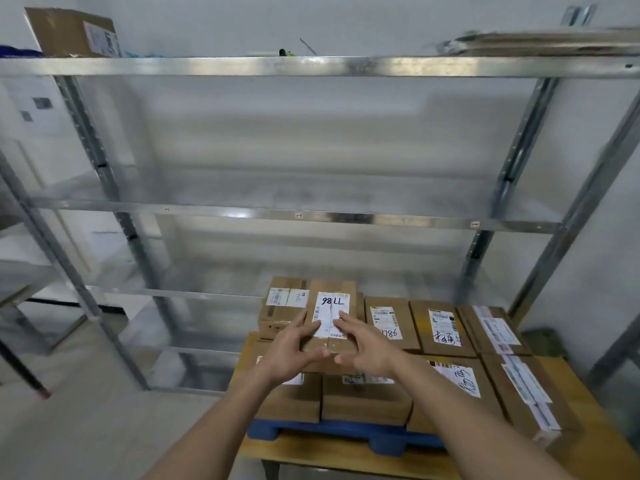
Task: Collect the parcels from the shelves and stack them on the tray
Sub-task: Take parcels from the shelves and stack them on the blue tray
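Left hand point(294, 344): fingers spread along the left flank of the top parcel, thumb under its near edge; gripping it jointly with the other hand.
Right hand point(363, 344): mirrored on the right flank, index finger lying across the white label; gripping the same parcel.
Top parcel point(333, 306): brown carton marked "98LL", held between both hands directly ahead, centred between them; neither hand is nearer.
Long axis: runs near to far, away from the person; the hands clasp the near end.
Support: whether the parcel already rests on the cartons beneath or is just above them cannot be told.
Stack point(443, 327): one layer of parcels in two rows, with a second tier begun at the far left point(280, 306), just beside the held parcel.
Tray point(346, 433): blue, its near rim showing under the stack, on the wooden worktop point(311, 452).
Open room: the tops of the right-hand parcels are bare; the shelf posts point(485, 244) stand close behind.
Shelves point(277, 213): middle levels bare; one carton point(74, 32) remains top left, well apart.
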